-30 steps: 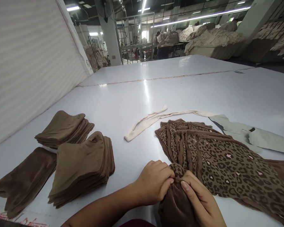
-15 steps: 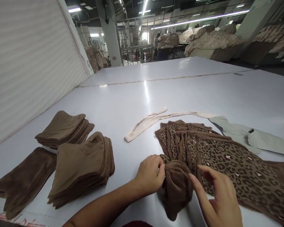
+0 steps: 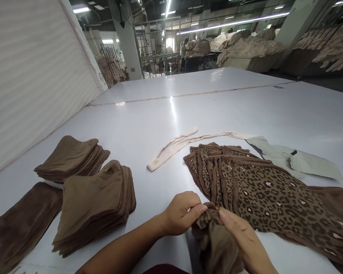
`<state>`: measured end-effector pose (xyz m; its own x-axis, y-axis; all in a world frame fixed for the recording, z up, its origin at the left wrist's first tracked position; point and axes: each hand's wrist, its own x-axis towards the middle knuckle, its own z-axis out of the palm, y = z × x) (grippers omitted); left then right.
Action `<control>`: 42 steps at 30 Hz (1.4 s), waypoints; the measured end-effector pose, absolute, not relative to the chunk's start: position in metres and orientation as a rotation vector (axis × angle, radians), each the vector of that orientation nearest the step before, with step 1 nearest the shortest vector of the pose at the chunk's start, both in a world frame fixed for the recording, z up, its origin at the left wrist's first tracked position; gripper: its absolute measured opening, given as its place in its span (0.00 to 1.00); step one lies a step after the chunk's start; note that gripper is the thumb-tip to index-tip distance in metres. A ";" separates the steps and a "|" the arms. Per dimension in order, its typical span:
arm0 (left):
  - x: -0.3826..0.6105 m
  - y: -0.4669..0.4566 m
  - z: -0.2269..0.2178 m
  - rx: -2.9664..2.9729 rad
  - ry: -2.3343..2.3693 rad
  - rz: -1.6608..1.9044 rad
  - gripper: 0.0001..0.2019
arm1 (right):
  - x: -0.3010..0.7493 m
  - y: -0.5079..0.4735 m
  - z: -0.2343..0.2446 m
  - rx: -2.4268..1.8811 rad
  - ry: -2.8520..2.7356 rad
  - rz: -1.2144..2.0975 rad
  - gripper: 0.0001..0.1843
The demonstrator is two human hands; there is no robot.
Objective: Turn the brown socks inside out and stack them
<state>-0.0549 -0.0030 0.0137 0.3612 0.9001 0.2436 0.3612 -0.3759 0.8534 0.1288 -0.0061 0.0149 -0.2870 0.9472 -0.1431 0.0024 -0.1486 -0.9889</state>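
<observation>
Crumpled brown soft-fabric piece [image 3: 218, 249] bunches below my fingers [image 3: 196, 212]; I have left hand [image 3: 180, 213] and right hand [image 3: 246, 238] pinching its top

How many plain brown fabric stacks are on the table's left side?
3: the back stack, the darker front-left stack, and the front-right stack. No others show there.

Your hands [image 3: 180, 215]: two
Bunched cloth [image 3: 217, 243] you hold: one
Brown cloth stacks [image 3: 93, 201], lower left of your frame: three
Leopard-print pile [image 3: 265, 194], lower right: one
</observation>
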 end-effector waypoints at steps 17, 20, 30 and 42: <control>-0.047 -0.011 0.027 1.844 1.165 0.985 0.06 | 0.132 -0.003 0.012 -1.023 -1.186 1.570 0.17; -0.042 -0.008 0.013 1.647 1.174 0.957 0.07 | 0.128 -0.009 0.013 -0.974 -0.986 1.707 0.15; -0.049 0.006 0.008 0.867 1.160 0.995 0.05 | 0.148 -0.009 -0.003 -1.034 -1.107 1.657 0.17; -0.060 0.012 0.041 1.207 0.717 0.739 0.16 | 0.160 0.016 0.015 -1.171 -2.072 0.996 0.24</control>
<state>-0.0600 0.0116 0.0406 0.5720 0.8151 -0.0918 -0.1165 0.1915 0.9746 0.1599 0.0164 0.0153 -0.4658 0.8787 0.1046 0.4671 0.3446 -0.8143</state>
